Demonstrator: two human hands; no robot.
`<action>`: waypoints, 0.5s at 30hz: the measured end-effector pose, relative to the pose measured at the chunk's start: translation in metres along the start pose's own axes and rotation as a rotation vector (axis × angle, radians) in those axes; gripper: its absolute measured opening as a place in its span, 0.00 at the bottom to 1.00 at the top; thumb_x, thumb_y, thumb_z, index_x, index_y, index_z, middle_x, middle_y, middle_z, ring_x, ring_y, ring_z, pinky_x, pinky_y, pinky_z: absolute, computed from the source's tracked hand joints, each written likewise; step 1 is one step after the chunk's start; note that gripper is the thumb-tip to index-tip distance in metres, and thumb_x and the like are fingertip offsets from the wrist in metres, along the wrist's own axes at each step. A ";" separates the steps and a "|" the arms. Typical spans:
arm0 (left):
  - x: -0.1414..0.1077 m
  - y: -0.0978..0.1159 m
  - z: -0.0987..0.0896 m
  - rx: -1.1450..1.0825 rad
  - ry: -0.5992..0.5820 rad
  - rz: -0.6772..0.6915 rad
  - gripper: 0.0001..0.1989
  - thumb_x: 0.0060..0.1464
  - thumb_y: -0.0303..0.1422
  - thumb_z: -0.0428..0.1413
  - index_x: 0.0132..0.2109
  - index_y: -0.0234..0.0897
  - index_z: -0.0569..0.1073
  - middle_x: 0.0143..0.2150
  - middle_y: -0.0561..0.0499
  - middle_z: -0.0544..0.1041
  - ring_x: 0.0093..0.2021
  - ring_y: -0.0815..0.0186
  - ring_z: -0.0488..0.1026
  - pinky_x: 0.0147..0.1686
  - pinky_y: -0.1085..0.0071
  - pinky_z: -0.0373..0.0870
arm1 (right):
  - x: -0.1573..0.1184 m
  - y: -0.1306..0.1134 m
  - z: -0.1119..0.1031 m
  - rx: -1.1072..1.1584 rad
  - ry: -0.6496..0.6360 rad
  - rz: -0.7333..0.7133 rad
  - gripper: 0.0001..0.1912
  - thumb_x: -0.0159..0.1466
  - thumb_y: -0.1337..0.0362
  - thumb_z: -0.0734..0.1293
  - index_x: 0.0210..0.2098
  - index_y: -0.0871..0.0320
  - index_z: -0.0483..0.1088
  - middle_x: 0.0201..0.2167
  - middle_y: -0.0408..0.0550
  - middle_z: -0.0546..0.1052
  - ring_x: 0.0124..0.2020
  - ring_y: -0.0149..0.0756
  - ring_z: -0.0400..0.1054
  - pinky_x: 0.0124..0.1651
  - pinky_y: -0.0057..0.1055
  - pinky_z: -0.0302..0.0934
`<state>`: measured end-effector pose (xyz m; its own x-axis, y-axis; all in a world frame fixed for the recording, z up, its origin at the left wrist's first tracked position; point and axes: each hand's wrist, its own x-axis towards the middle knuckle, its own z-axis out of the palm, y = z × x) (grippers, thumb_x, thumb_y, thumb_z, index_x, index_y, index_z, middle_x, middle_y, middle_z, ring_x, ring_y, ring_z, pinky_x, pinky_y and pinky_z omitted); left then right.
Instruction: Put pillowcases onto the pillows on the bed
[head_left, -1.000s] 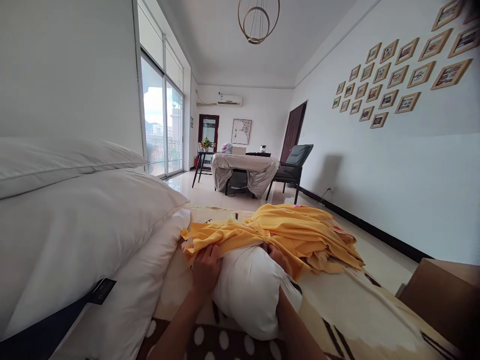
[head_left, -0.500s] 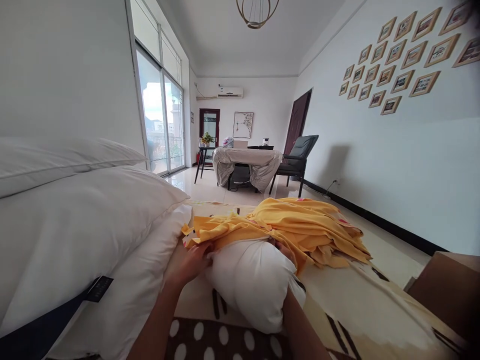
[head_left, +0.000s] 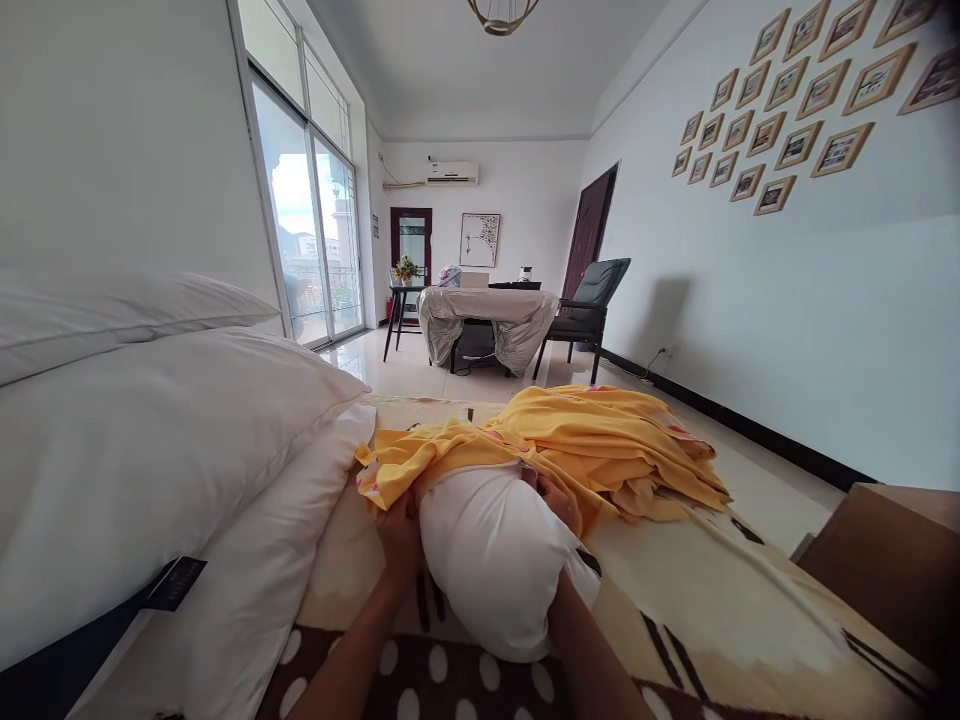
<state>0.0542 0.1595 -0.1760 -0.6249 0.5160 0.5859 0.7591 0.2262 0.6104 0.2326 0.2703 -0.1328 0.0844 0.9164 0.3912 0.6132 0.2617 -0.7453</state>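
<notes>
A white pillow [head_left: 491, 560] lies bunched in front of me, its far end inside the opening of a yellow patterned cloth [head_left: 442, 450]. My left hand [head_left: 401, 530] is closed on the edge of the yellow cloth at the pillow's left side. On the far right side of the pillow, my right hand [head_left: 553, 500] grips the cloth edge against the white fabric, its forearm partly behind the pillow and its fingers partly hidden. The rest of the yellow cloth spreads in folds to the right.
White pillows [head_left: 172, 430] are stacked at the left. Beneath everything is a cream and brown blanket [head_left: 712, 600]. A cardboard box [head_left: 892, 570] stands at the right edge. Farther back are a covered table [head_left: 487, 303] and a black chair [head_left: 592, 305].
My left hand has turned more upright and moved to the cloth edge close against the pillow. The pillow looks rounder, and the whole view has shifted slightly.
</notes>
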 end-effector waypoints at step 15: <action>0.011 0.051 -0.059 0.019 0.104 0.525 0.08 0.59 0.25 0.46 0.35 0.37 0.68 0.32 0.49 0.73 0.35 0.62 0.70 0.36 0.69 0.64 | -0.027 -0.021 0.008 0.223 -0.026 -0.252 0.36 0.59 0.36 0.48 0.15 0.59 0.64 0.13 0.46 0.66 0.18 0.30 0.55 0.23 0.26 0.50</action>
<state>0.0754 0.1281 -0.1076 -0.1738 0.4791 0.8604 0.9771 -0.0251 0.2113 0.2112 0.2424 -0.1325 -0.0696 0.8211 0.5665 0.4253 0.5381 -0.7277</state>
